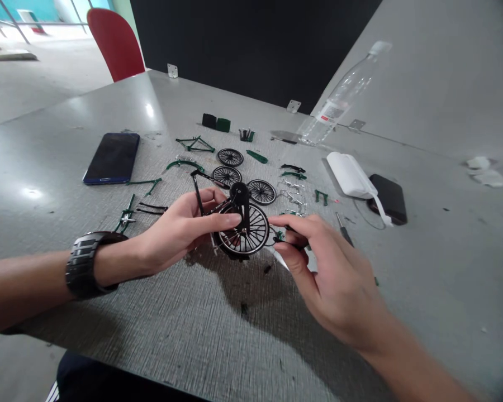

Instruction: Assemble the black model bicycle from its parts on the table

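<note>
My left hand (180, 226) grips a black model bicycle frame (197, 192) with a spoked wheel (255, 231) and a black chain cover (238, 192) on it. The thumb presses on the wheel side, and the other fingers are partly hidden behind. Just right of the wheel, my right hand (333, 268) is closed in a pinch on a small black part (291, 230), mostly hidden by the fingers. Its index fingertip is at the wheel's rim; whether it touches, I cannot tell. Beyond the hands lie loose wheels (230, 157) and a green bicycle frame (195, 144).
A phone (112, 158) lies at left. Green mudguards (185, 163), a green chain cover (257, 156) and small metal parts (292, 196) are spread behind my hands. At right are a screwdriver (343, 228), a white case (349, 175), a black box (388, 198) and a plastic bottle (339, 100).
</note>
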{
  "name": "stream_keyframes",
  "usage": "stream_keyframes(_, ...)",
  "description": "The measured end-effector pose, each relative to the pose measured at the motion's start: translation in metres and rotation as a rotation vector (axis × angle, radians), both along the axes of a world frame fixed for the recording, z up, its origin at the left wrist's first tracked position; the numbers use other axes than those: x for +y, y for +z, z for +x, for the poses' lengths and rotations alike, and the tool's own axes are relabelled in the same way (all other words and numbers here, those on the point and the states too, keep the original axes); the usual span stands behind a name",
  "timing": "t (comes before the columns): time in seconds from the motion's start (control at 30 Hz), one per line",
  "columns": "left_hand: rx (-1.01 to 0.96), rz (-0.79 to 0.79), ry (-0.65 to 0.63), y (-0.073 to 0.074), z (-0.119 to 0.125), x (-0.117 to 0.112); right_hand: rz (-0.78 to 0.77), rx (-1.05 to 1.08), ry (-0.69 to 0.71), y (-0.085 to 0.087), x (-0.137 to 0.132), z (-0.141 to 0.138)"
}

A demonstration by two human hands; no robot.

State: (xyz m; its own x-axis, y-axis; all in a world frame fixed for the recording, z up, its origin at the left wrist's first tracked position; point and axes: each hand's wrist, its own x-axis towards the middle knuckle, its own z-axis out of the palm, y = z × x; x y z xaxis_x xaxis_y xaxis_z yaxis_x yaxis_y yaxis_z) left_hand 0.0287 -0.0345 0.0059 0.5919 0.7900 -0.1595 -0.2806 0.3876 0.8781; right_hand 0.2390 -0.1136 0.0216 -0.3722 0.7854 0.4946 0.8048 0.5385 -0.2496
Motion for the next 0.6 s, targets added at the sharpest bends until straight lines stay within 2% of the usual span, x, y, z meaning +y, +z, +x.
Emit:
stream_keyframes(0.33,0.046,0.018,-0.011,-0.0018,-0.0005,0.0007,0.039,-0.105,0.003,0.0063,-0.0030,0.0009)
stream_keyframes(0.6,0.065,0.024,-0.006,-0.0016,-0.0004,0.0008,0.003,-0.090,0.019,0.0067,-0.0037,0.0025)
